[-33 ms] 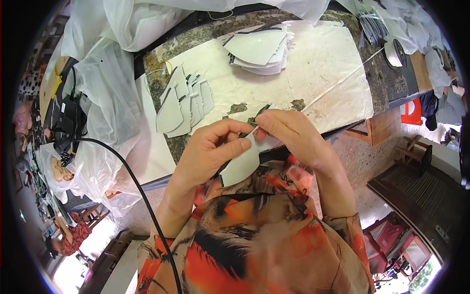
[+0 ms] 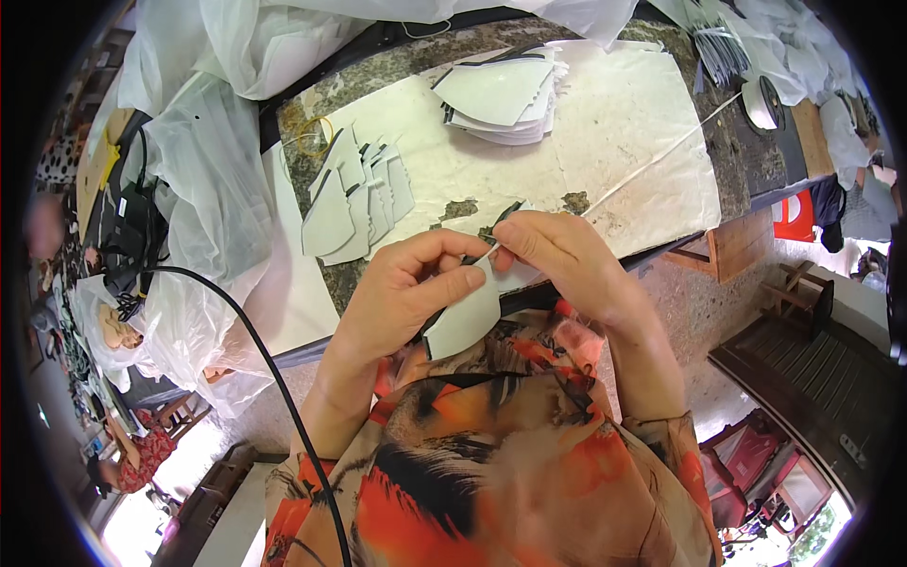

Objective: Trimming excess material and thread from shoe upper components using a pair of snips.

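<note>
Both the left hand (image 2: pixel 402 293) and right hand (image 2: pixel 557 255) pinch one pale cut piece (image 2: pixel 463 317) at centre, with a fanned row of pieces (image 2: pixel 354 203) at ten o'clock and a stacked pile (image 2: pixel 501 94) at twelve lying apparently finished or waiting.

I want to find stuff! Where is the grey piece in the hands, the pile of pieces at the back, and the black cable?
grey piece (image 2: pixel 463 321), head view, its flat middle.
pile of pieces (image 2: pixel 501 94), head view, top sheet.
black cable (image 2: pixel 269 364), head view, mid-length of the cord.

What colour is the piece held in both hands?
Pale grey-white piece with a dark edge; head view.
</note>
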{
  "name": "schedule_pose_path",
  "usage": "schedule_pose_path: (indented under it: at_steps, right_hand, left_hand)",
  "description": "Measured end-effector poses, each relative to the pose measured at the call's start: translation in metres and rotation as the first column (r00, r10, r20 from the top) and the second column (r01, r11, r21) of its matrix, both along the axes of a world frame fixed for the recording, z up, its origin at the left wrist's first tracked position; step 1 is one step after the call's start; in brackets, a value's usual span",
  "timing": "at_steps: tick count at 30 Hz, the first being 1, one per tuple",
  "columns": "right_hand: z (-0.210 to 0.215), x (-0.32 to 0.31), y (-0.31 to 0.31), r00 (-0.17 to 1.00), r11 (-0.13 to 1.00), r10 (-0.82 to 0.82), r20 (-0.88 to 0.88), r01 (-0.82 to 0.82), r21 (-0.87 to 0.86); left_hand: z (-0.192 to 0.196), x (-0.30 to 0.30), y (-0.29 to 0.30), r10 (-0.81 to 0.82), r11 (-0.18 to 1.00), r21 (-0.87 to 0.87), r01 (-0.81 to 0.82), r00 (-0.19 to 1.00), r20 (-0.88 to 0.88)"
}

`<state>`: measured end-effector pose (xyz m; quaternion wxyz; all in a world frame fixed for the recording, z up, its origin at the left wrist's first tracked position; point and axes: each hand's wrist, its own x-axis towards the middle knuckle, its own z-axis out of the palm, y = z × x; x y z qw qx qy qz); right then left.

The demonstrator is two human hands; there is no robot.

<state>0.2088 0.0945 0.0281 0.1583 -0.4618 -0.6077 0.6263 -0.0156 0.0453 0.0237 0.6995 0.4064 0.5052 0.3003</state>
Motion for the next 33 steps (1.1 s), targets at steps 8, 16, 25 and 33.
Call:
schedule_pose_path:
  at_steps: [8, 16, 25, 33]
  right_hand:
    - [-0.001, 0.003, 0.005, 0.986, 0.987, 0.021, -0.165, -0.047, -0.153]
    - [0.010, 0.008, 0.016, 0.987, 0.942, -0.105, -0.118, 0.061, -0.329]
    - [0.002, -0.007, 0.008, 0.980, 0.968, -0.056, -0.189, 0.007, -0.253]
    - [0.008, -0.008, 0.005, 0.963, 0.897, -0.208, -0.173, 0.117, -0.427]
  left_hand:
    - [0.011, 0.000, 0.005, 0.006, 1.000, -0.017, -0.008, 0.996, -0.094]
    - [0.000, -0.014, 0.004, 0.008, 1.000, 0.001, -0.007, 0.990, -0.139]
    - [0.011, -0.001, 0.004, 0.055, 0.998, -0.035, -0.051, 0.992, 0.112]
    - [0.006, -0.009, -0.001, 0.043, 0.997, 0.060, -0.053, 0.988, 0.149]
